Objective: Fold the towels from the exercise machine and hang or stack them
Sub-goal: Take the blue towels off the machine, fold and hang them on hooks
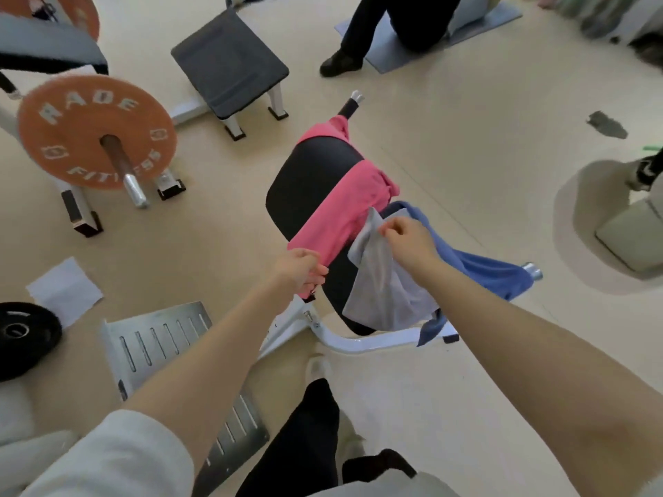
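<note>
The left hand [300, 269] grips the near end of the pink towel [344, 213], fingers curled round its lower edge. That towel runs away from the hand, up and across the black pad [308, 181] of the machine to a bar end [353, 102] beyond. Just right of it, the right hand [409, 242] pinches the upper edge of the grey towel [380, 288], which hangs down below the hand over the pad's near side. Under and beyond the right wrist lies the blue towel [477, 267], draped out to the right over another bar end [532, 270].

Below both hands the white frame [358, 340] curves across the floor, with a slotted metal plate [161, 342] under the left forearm. Further left sit a black weight disc [25, 335], a sheet of paper [64, 290] and an orange plate [97, 132] on a bar. Well beyond the hands stand a grey bench [229, 62] and another person's leg [358, 34].
</note>
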`<action>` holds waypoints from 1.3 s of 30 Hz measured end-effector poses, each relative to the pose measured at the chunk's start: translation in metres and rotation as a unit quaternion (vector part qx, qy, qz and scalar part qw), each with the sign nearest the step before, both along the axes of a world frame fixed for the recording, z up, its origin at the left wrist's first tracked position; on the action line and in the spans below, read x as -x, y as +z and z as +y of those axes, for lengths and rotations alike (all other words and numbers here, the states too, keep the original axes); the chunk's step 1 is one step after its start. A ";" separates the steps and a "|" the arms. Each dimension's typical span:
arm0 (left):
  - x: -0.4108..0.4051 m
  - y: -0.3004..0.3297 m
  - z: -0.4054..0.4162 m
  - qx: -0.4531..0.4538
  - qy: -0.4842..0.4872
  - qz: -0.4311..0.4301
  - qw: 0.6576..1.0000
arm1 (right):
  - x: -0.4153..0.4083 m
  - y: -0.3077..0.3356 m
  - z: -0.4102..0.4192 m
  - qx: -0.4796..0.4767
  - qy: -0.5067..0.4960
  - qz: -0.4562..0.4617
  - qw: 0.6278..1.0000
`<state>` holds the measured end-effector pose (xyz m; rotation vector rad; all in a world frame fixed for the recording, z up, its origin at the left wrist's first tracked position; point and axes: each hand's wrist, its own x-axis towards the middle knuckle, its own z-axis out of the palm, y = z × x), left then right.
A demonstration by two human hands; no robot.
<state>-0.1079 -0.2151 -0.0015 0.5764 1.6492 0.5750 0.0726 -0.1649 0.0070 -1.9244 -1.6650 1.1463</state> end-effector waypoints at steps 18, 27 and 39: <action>-0.021 -0.009 0.110 -0.027 -0.203 -0.020 0.979 | -0.057 -0.060 0.062 0.077 -0.087 -0.264 0.958; -0.041 -0.008 0.120 -0.106 -0.276 -0.056 0.954 | -0.064 -0.028 0.063 0.016 -0.176 -0.083 0.981; -0.149 -0.035 0.102 -0.115 -0.408 0.098 0.900 | -0.117 -0.011 0.110 0.057 -0.074 0.024 0.995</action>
